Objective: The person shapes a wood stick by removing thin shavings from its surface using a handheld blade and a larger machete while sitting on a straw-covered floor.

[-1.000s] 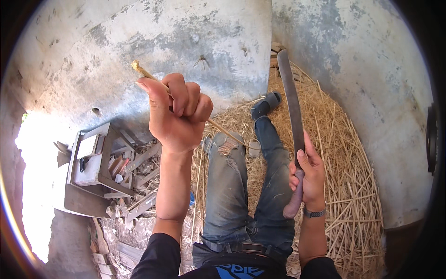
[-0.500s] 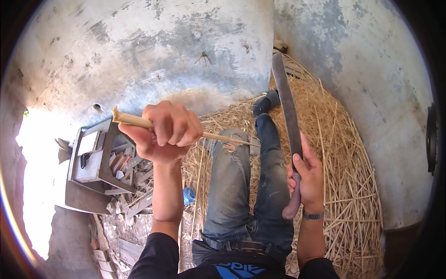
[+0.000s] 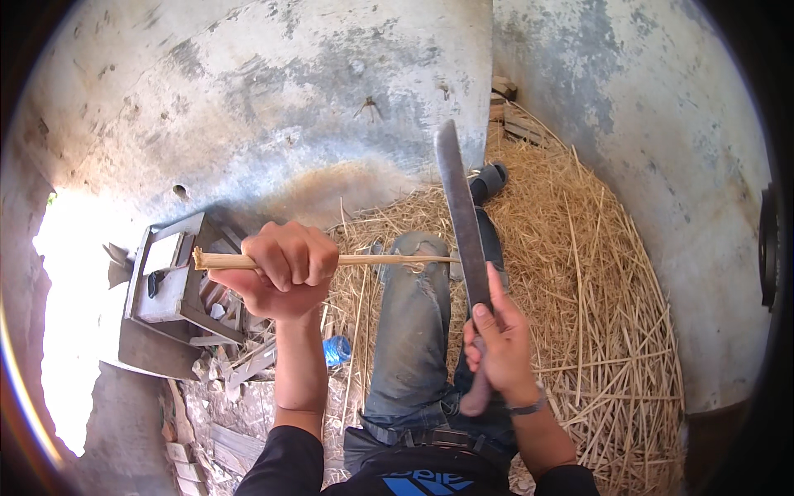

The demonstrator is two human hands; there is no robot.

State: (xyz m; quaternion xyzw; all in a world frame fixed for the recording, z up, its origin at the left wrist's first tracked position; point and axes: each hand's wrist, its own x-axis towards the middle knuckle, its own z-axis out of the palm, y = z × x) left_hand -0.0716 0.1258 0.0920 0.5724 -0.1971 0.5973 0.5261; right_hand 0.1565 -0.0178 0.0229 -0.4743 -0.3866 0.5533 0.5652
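Note:
My left hand (image 3: 291, 269) is closed round a pale, thin stick (image 3: 364, 259), which looks like a split bamboo strip. The stick lies nearly level, its thicker, blunt end out to the left and its thin end tapering right over my knee. In my right hand (image 3: 500, 343) is a machete (image 3: 461, 207) with a long dark blade and a rounded brown handle. The blade points up and leans a little left, its lower part close to the stick's thin tip. Whether blade and tip touch, I cannot tell.
My legs in worn jeans (image 3: 407, 331) stretch out ahead. Pale shavings and strips (image 3: 612, 331) heap up on the right. A wooden cabinet (image 3: 169, 281) with scraps stands at left, near a blue object (image 3: 336, 350). A stained wall (image 3: 331, 99) rises behind.
The machete and my right hand have moved left and down, toward the stick. My left hand has shifted slightly left, and the stick now lies more level.

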